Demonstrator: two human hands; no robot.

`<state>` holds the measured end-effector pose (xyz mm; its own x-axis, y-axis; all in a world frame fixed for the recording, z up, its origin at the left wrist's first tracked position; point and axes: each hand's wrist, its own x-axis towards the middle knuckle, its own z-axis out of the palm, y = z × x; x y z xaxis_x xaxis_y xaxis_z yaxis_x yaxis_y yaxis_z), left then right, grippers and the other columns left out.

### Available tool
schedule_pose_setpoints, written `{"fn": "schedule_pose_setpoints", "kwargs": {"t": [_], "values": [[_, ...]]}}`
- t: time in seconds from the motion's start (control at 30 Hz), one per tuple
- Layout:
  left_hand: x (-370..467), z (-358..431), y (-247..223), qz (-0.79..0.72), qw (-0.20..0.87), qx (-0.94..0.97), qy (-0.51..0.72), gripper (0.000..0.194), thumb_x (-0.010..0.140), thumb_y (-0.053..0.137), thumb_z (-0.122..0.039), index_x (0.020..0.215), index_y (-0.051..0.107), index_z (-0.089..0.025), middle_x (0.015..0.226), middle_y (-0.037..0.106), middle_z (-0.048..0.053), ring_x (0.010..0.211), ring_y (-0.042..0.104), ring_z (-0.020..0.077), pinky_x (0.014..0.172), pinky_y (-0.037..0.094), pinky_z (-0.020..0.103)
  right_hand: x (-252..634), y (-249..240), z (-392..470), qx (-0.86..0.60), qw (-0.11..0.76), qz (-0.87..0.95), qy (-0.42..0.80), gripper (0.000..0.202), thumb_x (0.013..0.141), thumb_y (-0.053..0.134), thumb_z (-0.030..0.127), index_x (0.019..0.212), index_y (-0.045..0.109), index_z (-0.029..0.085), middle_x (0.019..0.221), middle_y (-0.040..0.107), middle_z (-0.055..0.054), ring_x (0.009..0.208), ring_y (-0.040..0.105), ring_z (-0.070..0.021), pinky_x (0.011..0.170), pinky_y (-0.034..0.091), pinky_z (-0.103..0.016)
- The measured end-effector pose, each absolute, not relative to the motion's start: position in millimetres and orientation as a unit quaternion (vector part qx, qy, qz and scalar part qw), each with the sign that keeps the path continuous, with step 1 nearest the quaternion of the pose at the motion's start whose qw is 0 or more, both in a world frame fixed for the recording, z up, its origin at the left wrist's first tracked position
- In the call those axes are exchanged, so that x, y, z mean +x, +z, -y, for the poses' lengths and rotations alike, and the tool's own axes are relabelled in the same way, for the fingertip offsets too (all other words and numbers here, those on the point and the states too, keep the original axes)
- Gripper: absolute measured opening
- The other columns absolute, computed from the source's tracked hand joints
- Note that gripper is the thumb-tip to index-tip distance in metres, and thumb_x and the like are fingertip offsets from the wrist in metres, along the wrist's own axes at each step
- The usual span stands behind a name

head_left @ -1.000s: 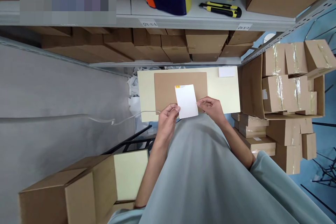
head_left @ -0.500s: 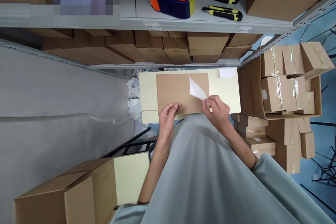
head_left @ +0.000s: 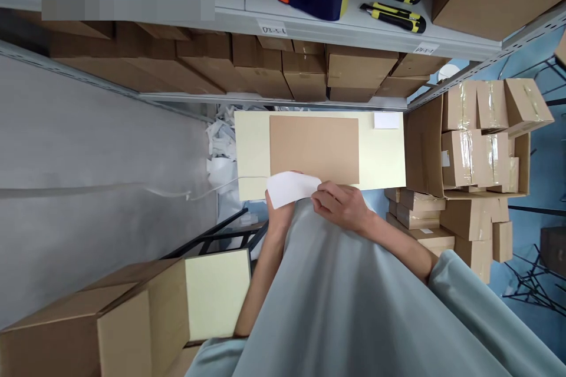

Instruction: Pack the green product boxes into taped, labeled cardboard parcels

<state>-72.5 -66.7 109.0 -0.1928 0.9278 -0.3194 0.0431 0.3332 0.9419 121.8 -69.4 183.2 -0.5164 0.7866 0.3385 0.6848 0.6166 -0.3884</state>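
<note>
R hand (head_left: 341, 206) is pinching curved white paper sheet (head_left: 289, 188), right end; L hand (head_left: 279, 215) hiding behind, grip unclear. Prob. light, floppy; edges best.

The top (head_left: 354, 312) is pale grey-blue and loose, with soft lengthwise folds. On the top's left, the left sleeve (head_left: 216, 356) shows only in part; on its right, the right sleeve (head_left: 475, 294) is wide, in the same colour. Both forearms (head_left: 400, 241), the left hand (head_left: 280, 218) and the right hand (head_left: 342, 206) are bare.
</note>
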Motion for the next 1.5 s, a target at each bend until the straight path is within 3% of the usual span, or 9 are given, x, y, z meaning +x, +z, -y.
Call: {"fn": "schedule_pose_setpoints", "kwargs": {"t": [0.2, 0.37, 0.6, 0.87, 1.03, 1.27, 1.5], "values": [[-82, 64, 106, -0.641, 0.51, 0.385, 0.424, 0.034, 0.085, 0.076, -0.055, 0.092, 0.073, -0.022, 0.095, 0.078, 0.005, 0.09, 0.075, 0.0218, 0.089, 0.062, 0.034, 114, 168, 61, -0.558, 0.317, 0.702, 0.308, 0.012, 0.104, 0.066, 0.026, 0.096, 0.073, 0.023, 0.097, 0.074, 0.0, 0.063, 0.06, -0.0078, 0.061, 0.049, -0.021], [-83, 33, 89, -0.683, 0.489, 0.47, 0.272, 0.029, 0.089, 0.07, -0.049, 0.091, 0.076, -0.021, 0.089, 0.079, 0.005, 0.08, 0.071, 0.0205, 0.082, 0.058, 0.032, 125, 108, 29, -0.69, 0.309, 0.509, 0.411, 0.018, 0.094, 0.073, 0.033, 0.081, 0.073, 0.021, 0.087, 0.074, -0.001, 0.068, 0.064, -0.0129, 0.071, 0.056, -0.025], [-59, -25, 60, -0.713, 0.457, 0.524, 0.082, 0.024, 0.095, 0.064, -0.035, 0.098, 0.082, -0.019, 0.1, 0.083, 0.006, 0.095, 0.075, 0.0227, 0.088, 0.053, 0.031, 131, 59, -3, -0.78, 0.204, 0.449, 0.385, 0.016, 0.095, 0.068, 0.028, 0.082, 0.074, 0.021, 0.096, 0.082, -0.005, 0.086, 0.074, -0.0191, 0.087, 0.057, -0.029], [-53, -32, 49, -0.727, 0.44, 0.525, 0.042, 0.029, 0.098, 0.061, -0.035, 0.103, 0.085, -0.02, 0.106, 0.086, 0.008, 0.102, 0.078, 0.025, 0.088, 0.053, 0.03, 125, 48, -11, -0.803, 0.116, 0.474, 0.342, 0.018, 0.102, 0.066, 0.029, 0.093, 0.081, 0.021, 0.103, 0.084, -0.007, 0.099, 0.079, -0.022, 0.093, 0.058, -0.029], [-49, -37, 47, -0.731, 0.426, 0.532, 0.017, 0.028, 0.096, 0.06, -0.03, 0.096, 0.085, -0.019, 0.107, 0.086, 0.014, 0.107, 0.079, 0.0301, 0.092, 0.054, 0.034, 121, 44, -16, -0.809, 0.067, 0.487, 0.321, 0.021, 0.104, 0.064, 0.027, 0.095, 0.082, 0.022, 0.104, 0.085, -0.007, 0.107, 0.08, -0.0227, 0.1, 0.057, -0.029], [-44, -41, 43, -0.737, 0.408, 0.538, 0.009, 0.025, 0.093, 0.062, -0.029, 0.095, 0.085, -0.02, 0.112, 0.086, 0.019, 0.115, 0.078, 0.0367, 0.1, 0.055, 0.041, 120, 41, -19, -0.811, 0.039, 0.491, 0.316, 0.022, 0.104, 0.063, 0.03, 0.097, 0.083, 0.024, 0.11, 0.086, -0.01, 0.112, 0.081, -0.0253, 0.102, 0.058, -0.032], [-44, -42, 40, -0.743, 0.401, 0.535, 0.016, 0.027, 0.092, 0.062, -0.029, 0.098, 0.086, -0.019, 0.114, 0.085, 0.02, 0.114, 0.078, 0.0386, 0.099, 0.055, 0.044, 120, 46, -20, -0.809, 0.021, 0.498, 0.313, 0.022, 0.107, 0.065, 0.034, 0.099, 0.083, 0.025, 0.117, 0.086, -0.011, 0.116, 0.08, -0.027, 0.103, 0.058, -0.034]]}}
